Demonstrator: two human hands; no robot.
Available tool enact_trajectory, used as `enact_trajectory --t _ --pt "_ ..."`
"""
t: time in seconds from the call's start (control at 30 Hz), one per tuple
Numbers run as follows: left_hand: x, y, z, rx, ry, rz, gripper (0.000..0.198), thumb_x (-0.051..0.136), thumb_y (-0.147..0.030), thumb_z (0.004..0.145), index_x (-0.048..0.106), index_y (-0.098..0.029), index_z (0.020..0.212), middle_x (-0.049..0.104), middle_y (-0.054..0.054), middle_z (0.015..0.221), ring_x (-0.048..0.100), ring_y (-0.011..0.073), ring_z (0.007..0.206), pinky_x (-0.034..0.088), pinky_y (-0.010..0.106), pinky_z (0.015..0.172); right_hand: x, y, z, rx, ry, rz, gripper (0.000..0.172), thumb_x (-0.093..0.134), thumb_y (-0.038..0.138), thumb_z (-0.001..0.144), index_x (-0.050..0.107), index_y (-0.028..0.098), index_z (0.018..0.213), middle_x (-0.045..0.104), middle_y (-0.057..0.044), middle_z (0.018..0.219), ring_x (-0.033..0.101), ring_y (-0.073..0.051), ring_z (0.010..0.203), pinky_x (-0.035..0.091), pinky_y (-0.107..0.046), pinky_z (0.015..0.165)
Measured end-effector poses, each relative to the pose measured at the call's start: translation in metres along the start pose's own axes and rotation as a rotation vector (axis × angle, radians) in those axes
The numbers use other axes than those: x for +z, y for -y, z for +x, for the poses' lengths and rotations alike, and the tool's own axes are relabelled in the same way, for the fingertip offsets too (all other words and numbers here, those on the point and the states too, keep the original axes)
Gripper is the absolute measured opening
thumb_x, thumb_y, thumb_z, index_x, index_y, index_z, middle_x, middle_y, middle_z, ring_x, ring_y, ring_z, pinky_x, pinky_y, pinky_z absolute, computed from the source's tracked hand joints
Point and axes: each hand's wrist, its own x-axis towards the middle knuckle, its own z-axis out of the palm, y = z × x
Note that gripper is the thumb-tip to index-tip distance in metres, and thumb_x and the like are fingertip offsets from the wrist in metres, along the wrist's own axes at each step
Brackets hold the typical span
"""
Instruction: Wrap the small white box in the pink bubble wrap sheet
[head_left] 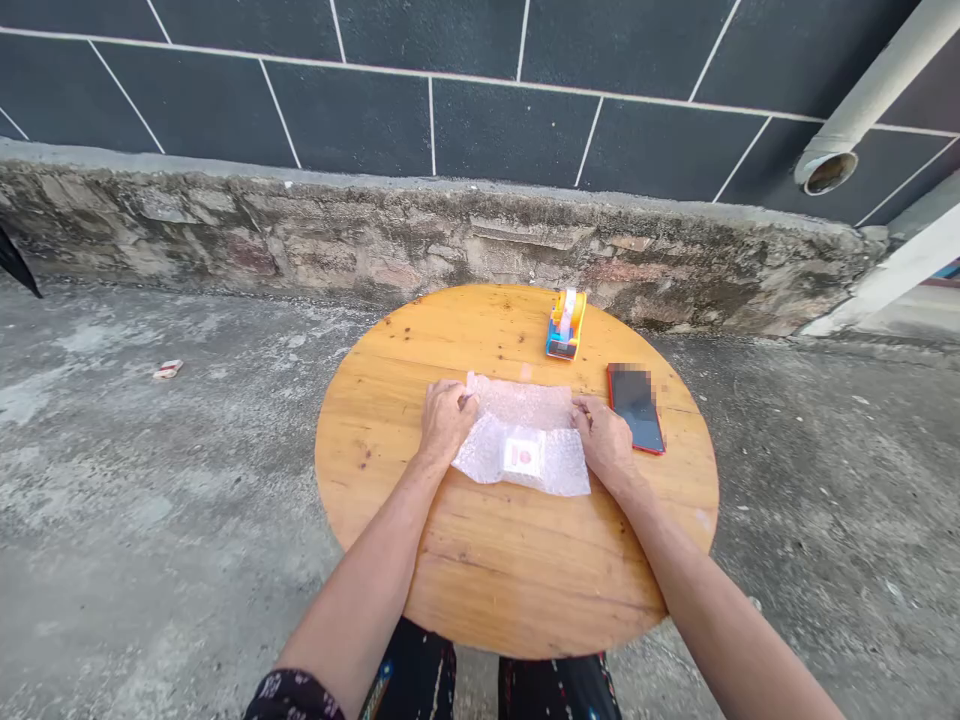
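A sheet of clear bubble wrap (525,398) lies across the middle of the round wooden table. Its near part is folded over a small white box (523,457) with a reddish print, which shows through the plastic. My left hand (447,415) pinches the wrap's left edge near the far corner. On the opposite side, my right hand (604,437) has its fingers closed on the right edge, near the fold. The fingertips of both hands are partly hidden against the plastic.
A yellow and blue tape dispenser (566,325) stands at the table's far side. Right of my right hand lies a phone (636,408) with a red case. The round table (517,600) stands near a low stone ledge (420,245). A pipe (862,100) juts out at upper right.
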Motion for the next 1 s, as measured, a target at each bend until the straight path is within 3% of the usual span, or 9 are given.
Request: enact_trajectory --t 0.23,0.37,0.53,0.8,1.0 --pt "0.0 0.002 0.002 -0.013 -0.005 0.008 0.013 0.055 -0.026 0.081 0.057 -0.021 0.069 0.063 0.007 0.091 0.051 0.0241 0.092 0.041 0.034 0.085 0.0 0.003 0.005 0.016 0.002 0.01 0.027 0.046 0.022 0.089 0.066 0.023 0.107 0.074 -0.006 0.095 0.067 -0.022 0.084 0.044 -0.029 0.069" --pt "-0.001 0.001 0.001 -0.008 -0.002 0.0 0.017 0.054 -0.027 0.081 0.054 -0.021 0.064 0.062 0.006 0.088 0.051 0.0233 0.091 0.041 0.034 0.086 -0.002 -0.001 0.002 -0.004 -0.077 0.16 0.028 0.046 0.029 0.088 0.067 0.019 0.104 0.072 -0.007 0.092 0.064 -0.021 0.077 0.045 -0.031 0.071" --pt "-0.003 0.0 0.001 -0.004 0.007 -0.024 0.02 0.054 -0.025 0.079 0.05 -0.021 0.06 0.061 0.005 0.085 0.052 0.0228 0.09 0.041 0.036 0.087 -0.021 0.006 -0.01 0.013 -0.157 0.444 0.034 0.051 0.042 0.087 0.065 0.016 0.104 0.068 -0.005 0.079 0.058 -0.017 0.065 0.044 -0.03 0.063" --pt "-0.004 0.001 0.001 -0.005 0.0 -0.039 0.024 0.054 -0.025 0.079 0.046 -0.021 0.057 0.061 0.006 0.086 0.052 0.0228 0.092 0.042 0.036 0.086 -0.041 0.027 -0.026 -0.213 0.186 0.657 0.03 0.055 0.045 0.088 0.066 0.024 0.107 0.069 -0.005 0.109 0.061 -0.025 0.104 0.043 -0.037 0.091" --pt "-0.005 0.001 0.001 -0.009 -0.003 -0.053 0.021 0.054 -0.026 0.079 0.049 -0.021 0.058 0.061 0.005 0.084 0.052 0.0224 0.09 0.042 0.036 0.086 -0.038 0.024 -0.027 -0.175 0.249 0.72 0.033 0.056 0.047 0.088 0.065 0.024 0.11 0.069 -0.006 0.105 0.061 -0.025 0.102 0.044 -0.039 0.091"
